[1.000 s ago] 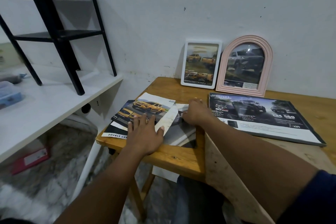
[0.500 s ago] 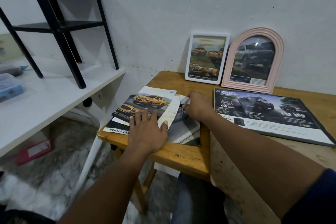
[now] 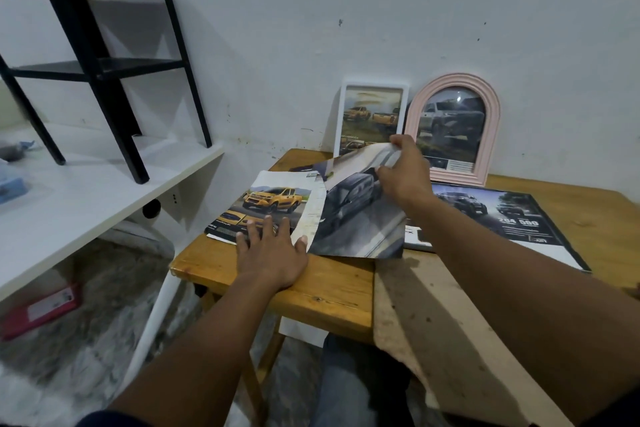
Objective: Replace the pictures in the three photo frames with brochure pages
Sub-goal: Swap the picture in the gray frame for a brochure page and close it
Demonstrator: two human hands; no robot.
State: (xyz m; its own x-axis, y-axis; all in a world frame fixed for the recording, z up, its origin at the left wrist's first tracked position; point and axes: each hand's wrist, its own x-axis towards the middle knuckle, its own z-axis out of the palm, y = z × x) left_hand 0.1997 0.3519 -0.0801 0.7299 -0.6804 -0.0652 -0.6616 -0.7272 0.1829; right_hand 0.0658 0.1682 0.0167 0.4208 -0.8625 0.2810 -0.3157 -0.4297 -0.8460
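**A:** What's new with the grey page [image 3: 356, 218]?

**B:** A second ago it lay flat in the pile at the left end of the counter [image 3: 329, 291]. Now the right grip [image 3: 401, 173] pinches its far edge between thumb and curled fingers and has raised it. The page tilts up in front of the white frame [image 3: 374, 83] and pink frame [image 3: 450, 80], with its near edge down on the pile.

**A:** And the other grip?

**B:** The left grip [image 3: 273, 253] hasn't moved. Its fingers are straight and its palm lies flat on the yellow page [image 3: 273, 201]. It holds nothing and only pins the pile down.

**A:** What does that mean for the job?

**B:** I'd say one page is being drawn out of the pile, whether for a frame or to clear away I can't tell. All the frames already show car pictures much like the brochure's, so the swap looks nearly done.

**A:** Counts?

**B:** Three frames. The white and pink ones stand against the wall, and the black frame [image 3: 519, 248] lies flat just right of the pile. I can tell two loose pages apart, grey and yellow. Dark edges underneath hint at more, but I can't count them. Two grips.
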